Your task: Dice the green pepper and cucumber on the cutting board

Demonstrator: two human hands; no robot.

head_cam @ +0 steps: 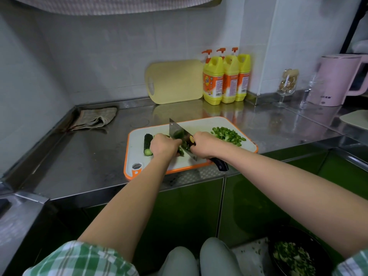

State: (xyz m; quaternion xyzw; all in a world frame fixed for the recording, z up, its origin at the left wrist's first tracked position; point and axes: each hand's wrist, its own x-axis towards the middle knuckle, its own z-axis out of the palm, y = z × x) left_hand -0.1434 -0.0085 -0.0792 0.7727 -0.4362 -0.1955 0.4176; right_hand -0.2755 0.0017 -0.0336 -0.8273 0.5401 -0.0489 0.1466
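Head view, single frame. One white plastic cutting board with an orange rim [235, 124] lies on the stainless steel counter [89, 156], near its front edge. On the board: two cucumber portions and one pile. The loose dark green cucumber length [148, 143] lies at the board's left side, cut end toward the viewer, just beside the left hand [163, 145]. The left hand's fingers are curled down over the second cucumber piece [180, 151], pinning it against the board — most of it is hidden under the hand. The right hand [205, 145] is wrapped tight round the black handle of one steel cleaver [176, 129], blade edge down, flat side against the left knuckles. One pile of diced green pepper [228, 135] sits at the board's right rear, apart from both hands. Against the wall: three yellow detergent pump bottles [227, 80] in a row — and one pale yellow board [175, 80] leaning beside them. One folded grey cloth [95, 118] lies at the counter's left rear.
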